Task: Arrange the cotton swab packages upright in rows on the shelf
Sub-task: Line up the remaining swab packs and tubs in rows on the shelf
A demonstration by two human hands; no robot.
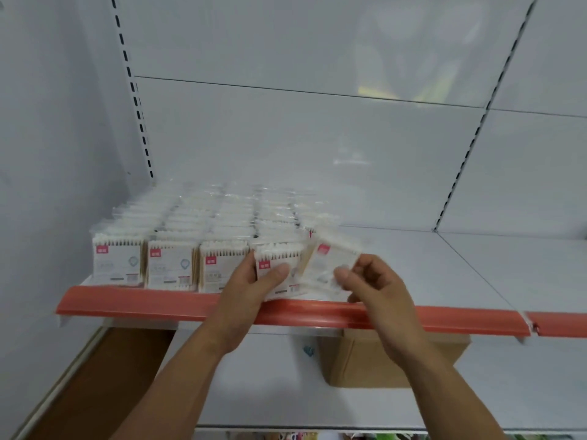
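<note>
Several rows of clear cotton swab packages with red labels stand upright on the left part of the white shelf. At the front of the fourth row, my left hand grips an upright package, thumb on its face. Just to the right, my right hand pinches another package, blurred and tilted to the right, above the shelf's front edge.
A red price rail runs along the shelf's front edge. The shelf's right half is bare white metal. Below it, a cardboard box sits on the lower shelf. Slotted uprights rise along the back panel at left and right.
</note>
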